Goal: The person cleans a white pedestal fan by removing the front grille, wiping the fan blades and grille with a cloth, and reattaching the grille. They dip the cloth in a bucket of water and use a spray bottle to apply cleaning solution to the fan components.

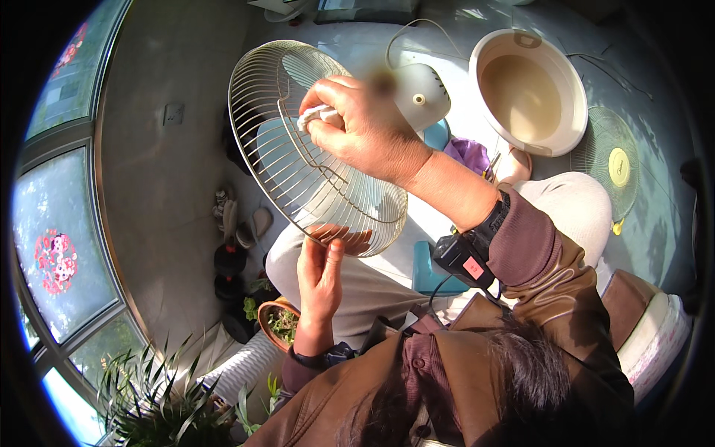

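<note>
A round wire fan grille is held up tilted in front of me. My left hand grips its lower rim, thumb on the near side and fingers behind the wires. Pinched in my right hand is a white cloth, pressed against the wires on the grille's inner side near the top. Behind my right hand stands the pale fan motor housing with a small shaft at its centre. Part of the cloth is hidden inside my fingers.
A white basin of cloudy water stands at the far right. Beside it lies a green front grille. A purple cloth is near my knee. Potted plants, shoes and a window wall are on the left.
</note>
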